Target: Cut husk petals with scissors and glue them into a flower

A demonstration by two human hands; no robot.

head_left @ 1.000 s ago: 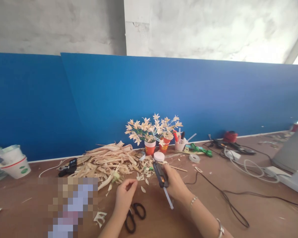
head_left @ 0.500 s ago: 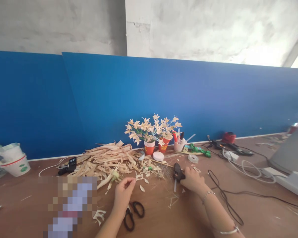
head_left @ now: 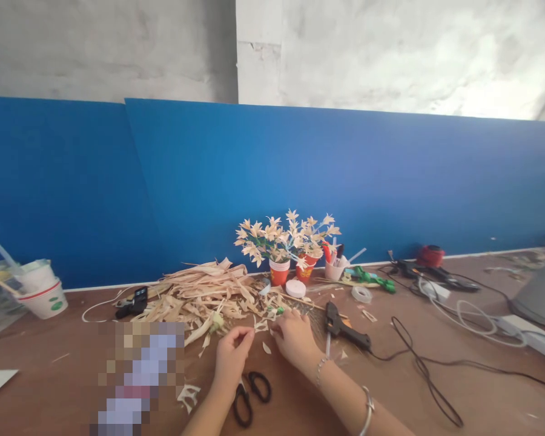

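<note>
My left hand point(head_left: 234, 357) is closed in a pinch above the near edge of the husk pile; whatever lies between its fingertips is too small to make out. To its right, my right hand point(head_left: 297, 340) reaches over the scraps with bent fingers slightly apart, and no held thing shows. A loose pale petal point(head_left: 266, 348) lies between the hands. The black glue gun point(head_left: 352, 333) rests on its side to the right of my right hand, a translucent glue stick poking out. Black-handled scissors point(head_left: 260, 387) lie beside my left wrist, blades partly hidden. Dried corn husks point(head_left: 204, 284) are heaped behind the hands.
Husk flowers point(head_left: 272, 233) stand in red paper cups point(head_left: 279, 276) before a blue partition point(head_left: 345, 175). Nearby are a white round disc point(head_left: 295, 289), a tape roll point(head_left: 361, 294) and green ribbon point(head_left: 372, 280). Cables point(head_left: 413, 345) cross the right side; a white cup point(head_left: 45, 301) stands left.
My right hand has left the glue gun, now lying on the table, and moved left to the scraps by my left hand. The left hand keeps its pinch. The view has shifted slightly.
</note>
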